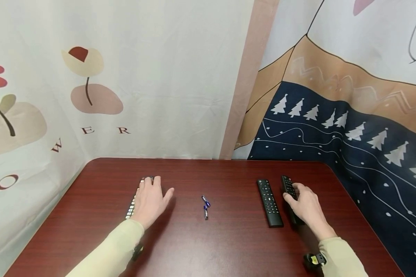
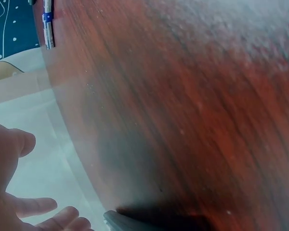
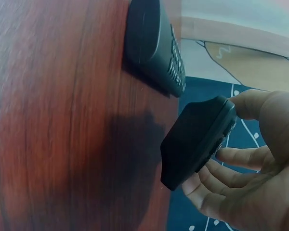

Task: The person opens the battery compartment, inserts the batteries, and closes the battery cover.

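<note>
Right hand (image 1: 306,206) pinches a black remote (image 3: 192,144), thumb against fingers, right side of the head view; remote looks tilted. I'd keep the pinch on its edges, clear of the second remote (image 1: 269,204) alongside. Left hand (image 1: 150,202), thumb spread, covers a white-buttoned gadget (image 1: 130,209), left of centre; can't tell contact. No containers visible.

white-keyed device (image 1: 130,210) part-hidden, left sleeve (image 1: 107,250) cropped

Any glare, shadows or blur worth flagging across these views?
Head: soft sheen on the near tabletop, shadow beside the left hand. Left wrist: pale glare upper right, picture hazy. Right wrist: dark shadow beside the remote in the right hand.
</note>
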The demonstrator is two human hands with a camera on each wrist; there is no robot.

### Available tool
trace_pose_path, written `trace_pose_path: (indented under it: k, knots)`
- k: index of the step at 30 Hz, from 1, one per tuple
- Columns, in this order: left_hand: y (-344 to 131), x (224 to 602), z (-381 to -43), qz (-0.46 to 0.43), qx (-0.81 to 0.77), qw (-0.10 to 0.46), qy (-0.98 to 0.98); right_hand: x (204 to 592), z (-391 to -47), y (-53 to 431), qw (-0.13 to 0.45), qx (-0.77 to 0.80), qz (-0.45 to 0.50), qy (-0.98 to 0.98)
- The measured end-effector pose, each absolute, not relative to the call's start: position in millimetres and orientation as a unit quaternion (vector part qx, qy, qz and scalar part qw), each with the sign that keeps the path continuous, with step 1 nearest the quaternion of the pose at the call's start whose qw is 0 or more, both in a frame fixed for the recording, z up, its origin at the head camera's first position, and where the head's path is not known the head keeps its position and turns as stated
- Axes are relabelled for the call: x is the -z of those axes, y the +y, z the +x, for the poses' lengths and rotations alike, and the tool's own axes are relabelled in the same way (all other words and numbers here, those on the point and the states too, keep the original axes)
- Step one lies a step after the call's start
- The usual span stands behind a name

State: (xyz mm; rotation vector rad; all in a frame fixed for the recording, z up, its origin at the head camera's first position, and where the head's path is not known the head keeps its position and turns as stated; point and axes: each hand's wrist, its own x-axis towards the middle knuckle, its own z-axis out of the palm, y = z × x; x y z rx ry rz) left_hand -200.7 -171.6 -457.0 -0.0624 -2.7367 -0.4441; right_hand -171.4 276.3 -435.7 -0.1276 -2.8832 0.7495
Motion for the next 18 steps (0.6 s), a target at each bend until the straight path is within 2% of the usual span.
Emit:
trace_pose_path:
  k: [18]
  knots:
    - [-156,454,-196,-0.037,0.179,0.158,-0.97,431,-175,255,0.066,-0.332,-0.04,-0.94]
